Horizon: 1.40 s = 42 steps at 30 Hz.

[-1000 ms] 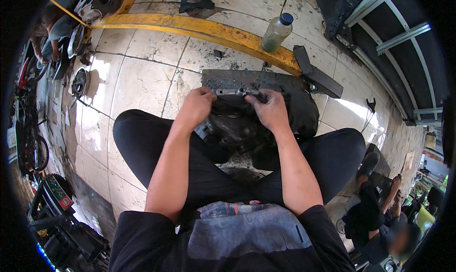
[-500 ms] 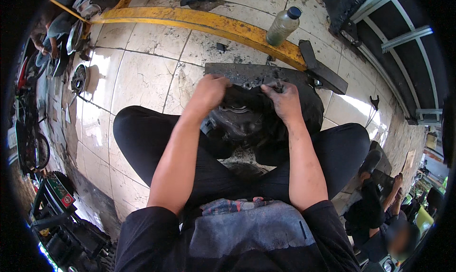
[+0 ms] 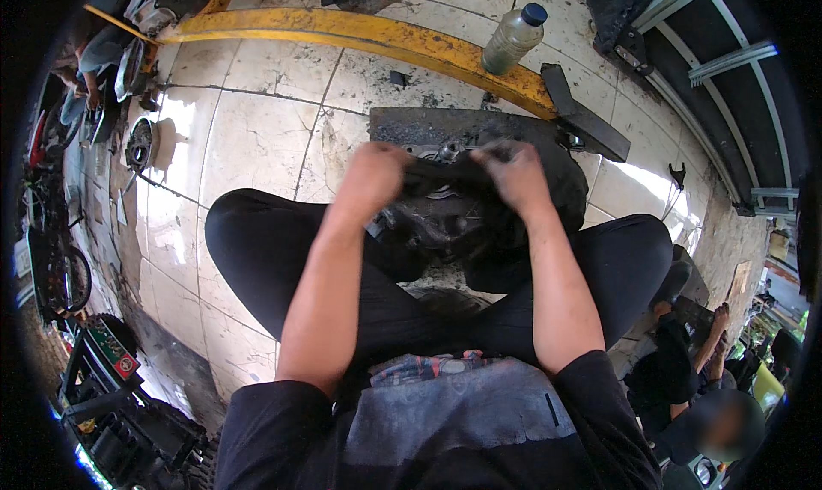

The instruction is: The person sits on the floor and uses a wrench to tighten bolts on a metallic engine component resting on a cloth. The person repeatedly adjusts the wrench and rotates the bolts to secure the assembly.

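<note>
A limp dark cloth (image 3: 438, 175) is stretched between my two hands, above a greasy black engine part (image 3: 441, 225) that lies between my folded legs. My left hand (image 3: 375, 180) grips the cloth's left end with curled fingers. At the other end, my right hand (image 3: 517, 178) pinches it; these fingers are stained dark and slightly blurred. The cloth hides some of the part's upper side. Beneath and beyond the part lies a dirty dark mat (image 3: 402, 127). More dark material (image 3: 561, 178), hard to make out, is bunched to the right of my right hand.
Beyond the mat runs a yellow metal beam (image 3: 342, 29), with a blue-capped plastic bottle (image 3: 514, 41) at it. A black metal bar (image 3: 586, 122) juts out at the beam's right end. A round wheel part (image 3: 141, 143) sits on the left tiles. Another person (image 3: 676, 374) sits at lower right.
Both hands have shifted slightly, still gripping the cloth, which now looks tauter and narrower between them. The view has moved a little; the engine part stays in place.
</note>
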Each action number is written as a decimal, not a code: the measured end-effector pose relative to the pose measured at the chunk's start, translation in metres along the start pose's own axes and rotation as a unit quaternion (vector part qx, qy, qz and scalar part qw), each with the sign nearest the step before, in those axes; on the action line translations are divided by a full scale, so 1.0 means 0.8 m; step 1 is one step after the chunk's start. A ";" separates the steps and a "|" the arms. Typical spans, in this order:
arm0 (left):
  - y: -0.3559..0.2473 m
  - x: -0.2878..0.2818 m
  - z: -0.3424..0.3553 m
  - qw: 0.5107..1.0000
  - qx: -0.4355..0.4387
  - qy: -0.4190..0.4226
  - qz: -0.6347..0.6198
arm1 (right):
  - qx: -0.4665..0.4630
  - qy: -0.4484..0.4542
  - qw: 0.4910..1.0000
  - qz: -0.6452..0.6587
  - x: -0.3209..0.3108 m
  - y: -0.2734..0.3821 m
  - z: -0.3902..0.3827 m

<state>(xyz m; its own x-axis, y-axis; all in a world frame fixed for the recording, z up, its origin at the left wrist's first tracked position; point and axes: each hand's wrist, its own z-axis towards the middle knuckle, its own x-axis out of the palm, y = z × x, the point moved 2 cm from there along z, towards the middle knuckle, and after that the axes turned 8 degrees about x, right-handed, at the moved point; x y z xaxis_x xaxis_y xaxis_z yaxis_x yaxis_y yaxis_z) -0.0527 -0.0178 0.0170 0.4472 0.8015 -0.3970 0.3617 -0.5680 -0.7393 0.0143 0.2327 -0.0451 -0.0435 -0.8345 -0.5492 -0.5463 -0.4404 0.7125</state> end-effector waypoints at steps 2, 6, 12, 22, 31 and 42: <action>0.015 -0.031 0.003 0.997 -0.043 -0.018 -0.063 | -0.049 0.056 0.997 -0.014 0.004 0.058 -0.036; -0.029 0.012 -0.027 0.999 0.034 -0.020 0.015 | 0.050 0.046 0.990 0.120 -0.022 0.030 -0.002; 0.027 -0.014 0.011 0.998 0.014 0.005 -0.061 | -0.006 0.041 0.997 0.065 0.005 0.038 -0.015; 0.004 0.026 -0.020 0.995 0.076 0.030 0.057 | 0.061 -0.029 0.992 0.103 -0.007 0.029 -0.003; -0.018 -0.006 -0.055 0.999 0.008 0.051 -0.013 | 0.022 0.077 0.985 0.153 -0.024 0.028 -0.019; 0.009 -0.005 0.004 0.998 0.055 0.004 -0.003 | -0.013 -0.029 0.999 0.009 -0.015 0.028 -0.014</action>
<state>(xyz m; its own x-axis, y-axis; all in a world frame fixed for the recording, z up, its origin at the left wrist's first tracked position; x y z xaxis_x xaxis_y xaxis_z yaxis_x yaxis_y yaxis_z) -0.0544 -0.0243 0.0116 0.4519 0.8033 -0.3879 0.2719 -0.5382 -0.7977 0.0121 0.2292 -0.0178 -0.1023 -0.8215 -0.5609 -0.5236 -0.4350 0.7326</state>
